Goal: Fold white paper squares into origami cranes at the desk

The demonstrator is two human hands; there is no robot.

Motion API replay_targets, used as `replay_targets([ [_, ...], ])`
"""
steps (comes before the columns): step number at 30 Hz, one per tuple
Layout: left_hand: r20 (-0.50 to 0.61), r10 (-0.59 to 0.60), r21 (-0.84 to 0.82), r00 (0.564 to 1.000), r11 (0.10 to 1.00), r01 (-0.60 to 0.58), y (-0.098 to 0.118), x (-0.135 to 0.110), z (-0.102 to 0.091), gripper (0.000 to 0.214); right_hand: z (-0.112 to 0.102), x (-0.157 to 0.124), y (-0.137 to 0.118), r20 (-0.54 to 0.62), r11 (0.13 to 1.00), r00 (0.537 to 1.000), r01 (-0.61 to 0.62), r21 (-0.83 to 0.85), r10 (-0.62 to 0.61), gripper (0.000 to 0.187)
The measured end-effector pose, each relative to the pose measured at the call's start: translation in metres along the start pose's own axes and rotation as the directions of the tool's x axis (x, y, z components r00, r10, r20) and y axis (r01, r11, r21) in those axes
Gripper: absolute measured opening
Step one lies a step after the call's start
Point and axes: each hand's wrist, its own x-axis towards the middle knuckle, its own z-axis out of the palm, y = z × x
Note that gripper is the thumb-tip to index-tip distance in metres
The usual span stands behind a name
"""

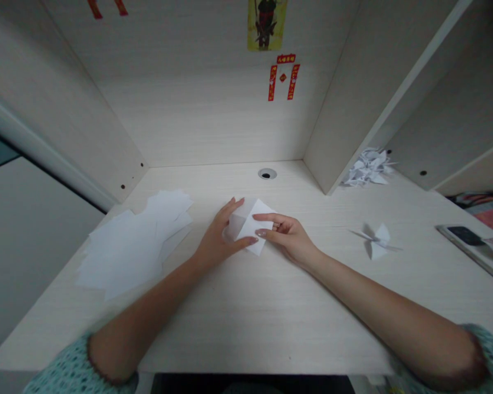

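Observation:
A small sheet of white paper (252,227), partly folded with a raised flap, lies between my two hands near the middle of the desk. From its left side my left hand (224,232) grips it, the thumb pressing its lower part and the fingers along the upper left edge. On the right, my right hand (290,235) pinches the paper's edge between thumb and index finger. Part of the paper is hidden behind the fingers. Off to the right sits a folded white paper shape (378,242) with pointed arms, apart from both hands.
Loose white paper sheets (127,246) are spread at the left. Behind the upright divider (332,137), several folded white paper pieces (370,167) form a pile. A phone (476,246) lies at the right edge. A round cable hole (267,173) is at the desk's back.

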Motion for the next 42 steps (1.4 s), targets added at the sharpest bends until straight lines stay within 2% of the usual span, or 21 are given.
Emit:
replay_targets([
  [3,0.01,-0.008,0.004,1.0,1.0,0.008,0.0,0.001,-0.001,0.074,-0.002,0.001,0.003,0.016,0.999,1.0,0.003,-0.046,-0.003,0.043],
  [8,0.03,0.067,0.17,0.997,0.983,-0.071,-0.002,0.002,-0.002,0.064,-0.003,0.002,0.005,0.022,0.998,1.0,0.011,-0.067,-0.01,0.042],
  [17,0.019,0.144,0.293,0.989,0.945,-0.143,-0.005,0.002,-0.003,0.057,-0.003,0.002,0.004,0.014,0.998,1.0,0.0,-0.062,0.001,0.045],
  [21,0.005,0.124,0.238,0.992,0.964,-0.121,-0.004,0.002,-0.002,0.052,-0.003,0.001,0.003,0.015,0.996,1.0,0.008,-0.089,-0.007,0.044],
  [27,-0.006,-0.024,0.212,1.0,0.977,0.025,-0.005,-0.001,0.002,0.041,0.001,-0.002,-0.001,0.013,0.983,0.999,0.033,-0.179,-0.031,0.044],
  [34,-0.039,-0.107,-0.035,0.993,0.994,0.106,-0.002,-0.003,0.006,0.042,0.004,-0.004,-0.003,0.041,0.956,0.994,0.11,-0.271,-0.103,0.037],
  [38,-0.035,-0.141,-0.16,0.989,0.978,0.134,-0.005,-0.002,0.007,0.039,0.006,-0.007,-0.007,0.117,0.929,0.975,0.215,-0.302,-0.187,0.044],
  [42,0.002,-0.173,-0.25,0.985,0.954,0.168,-0.009,-0.002,0.009,0.038,0.009,-0.013,-0.014,0.219,0.883,0.951,0.29,-0.369,-0.221,0.051],
])
